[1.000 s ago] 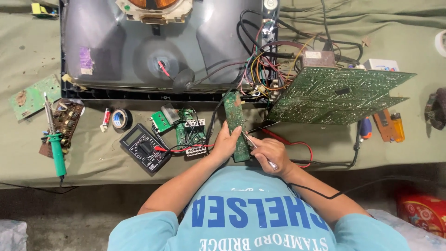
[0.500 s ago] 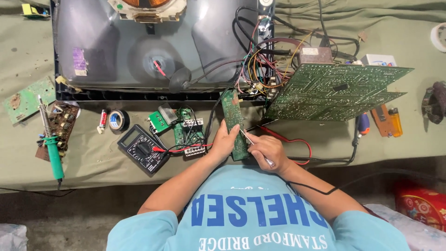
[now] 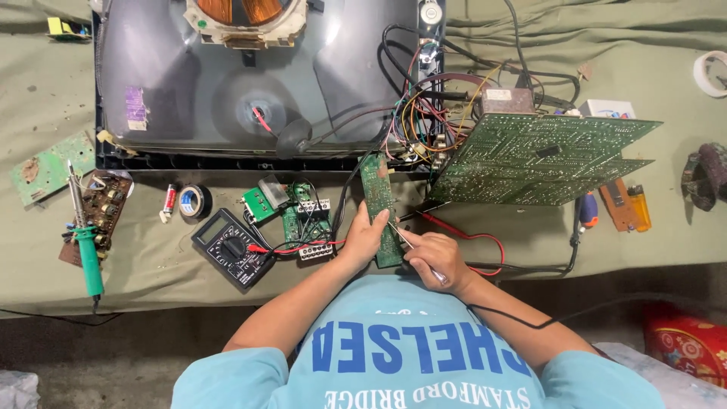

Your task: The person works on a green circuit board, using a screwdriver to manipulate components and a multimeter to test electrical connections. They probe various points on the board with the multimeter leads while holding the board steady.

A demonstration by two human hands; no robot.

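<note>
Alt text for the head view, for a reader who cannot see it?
A person's left hand holds a narrow green circuit board on edge while the right hand touches a thin probe to it. A multimeter and a large circuit board lie nearby.

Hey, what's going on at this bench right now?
A person in a light blue shirt is working on electronics on a green cloth-covered bench. The left hand grips a narrow green circuit board, while the right hand holds a thin metal probe with its tip at the board. A black multimeter lies to the left, a large green circuit board to the right, and an opened television tube behind.
</note>
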